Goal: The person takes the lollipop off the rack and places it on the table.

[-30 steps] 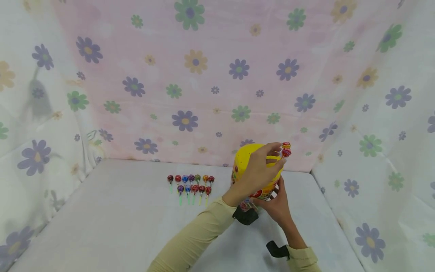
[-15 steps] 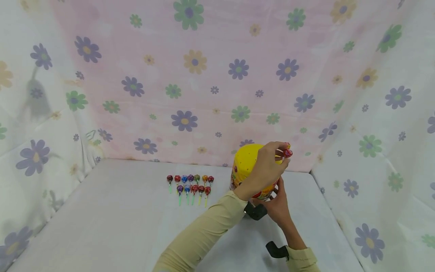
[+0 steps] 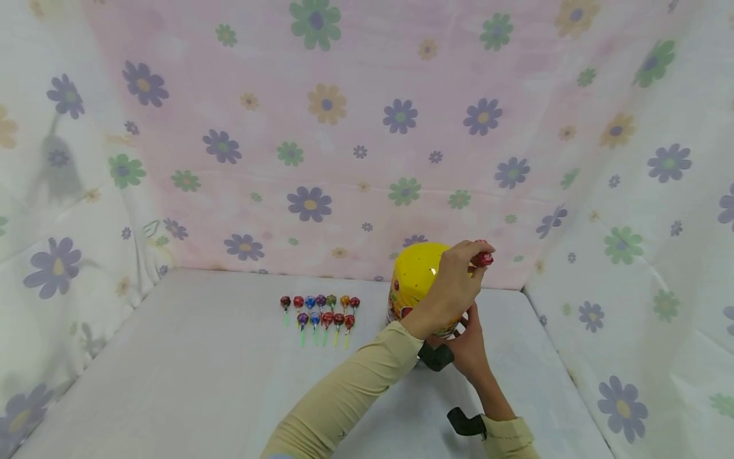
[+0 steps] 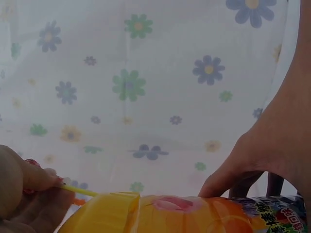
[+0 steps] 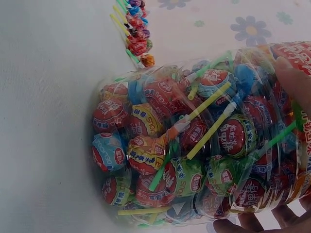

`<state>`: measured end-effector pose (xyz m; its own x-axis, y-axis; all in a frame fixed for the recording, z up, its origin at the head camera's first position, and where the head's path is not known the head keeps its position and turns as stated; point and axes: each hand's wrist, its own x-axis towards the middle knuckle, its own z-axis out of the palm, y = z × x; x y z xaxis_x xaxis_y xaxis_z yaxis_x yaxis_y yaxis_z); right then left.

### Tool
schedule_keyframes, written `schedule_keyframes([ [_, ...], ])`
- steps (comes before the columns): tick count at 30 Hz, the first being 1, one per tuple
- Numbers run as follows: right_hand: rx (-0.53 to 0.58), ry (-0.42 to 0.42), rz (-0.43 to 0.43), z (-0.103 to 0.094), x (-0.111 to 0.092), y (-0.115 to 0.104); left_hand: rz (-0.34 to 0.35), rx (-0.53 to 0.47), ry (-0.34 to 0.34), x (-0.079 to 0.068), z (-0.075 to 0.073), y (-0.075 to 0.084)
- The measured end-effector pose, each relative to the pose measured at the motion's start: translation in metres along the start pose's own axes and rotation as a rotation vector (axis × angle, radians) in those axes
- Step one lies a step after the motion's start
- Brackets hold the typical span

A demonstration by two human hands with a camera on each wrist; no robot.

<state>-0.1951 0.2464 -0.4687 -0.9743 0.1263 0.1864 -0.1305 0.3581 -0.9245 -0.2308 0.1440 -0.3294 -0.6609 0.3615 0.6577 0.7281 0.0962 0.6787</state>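
A clear plastic jar (image 5: 194, 141) full of wrapped lollipops, with a yellow lid (image 3: 421, 262), stands toward the right of the table. My right hand (image 3: 471, 349) grips its side, the fingers wrapped round it. My left hand (image 3: 450, 280) reaches across the lid and pinches a red-wrapped lollipop (image 3: 485, 259) at the lid's far right edge. In the left wrist view, its yellow stick (image 4: 80, 191) runs from the fingers to the lid; whether it goes into the lid cannot be made out. An orange stick (image 4: 78, 201) shows just below, partly hidden by the hand.
Two rows of lollipops lie left of the jar, the back row (image 3: 310, 301) and the front row (image 3: 327, 317), sticks toward me. A flowered cloth (image 3: 367, 159) hangs behind and at both sides of the white table (image 3: 201, 376).
My left hand has shifted a little right, and its fingers have closed over the red lollipop heads that stood out beyond them before. My right hand stays on the jar.
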Motion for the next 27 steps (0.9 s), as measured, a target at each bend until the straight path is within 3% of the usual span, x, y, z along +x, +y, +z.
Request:
schedule_keyframes([
  [5,-0.002,0.007,0.004,0.002,0.001,-0.002,0.108,-0.127,0.085,0.002,-0.004,0.002],
  [10,-0.010,0.010,-0.010,0.001,0.000,-0.001,0.165,-0.179,0.081,-0.003,-0.011,0.007],
  [14,-0.025,0.005,-0.019,0.001,-0.002,0.000,0.134,-0.197,0.058,-0.014,-0.018,0.008],
  [18,-0.029,0.008,-0.023,0.002,-0.002,0.000,0.087,-0.238,0.079,-0.029,-0.029,0.008],
  [27,-0.027,0.029,-0.046,0.003,-0.003,-0.003,-0.076,-0.268,0.125,-0.061,-0.055,-0.005],
])
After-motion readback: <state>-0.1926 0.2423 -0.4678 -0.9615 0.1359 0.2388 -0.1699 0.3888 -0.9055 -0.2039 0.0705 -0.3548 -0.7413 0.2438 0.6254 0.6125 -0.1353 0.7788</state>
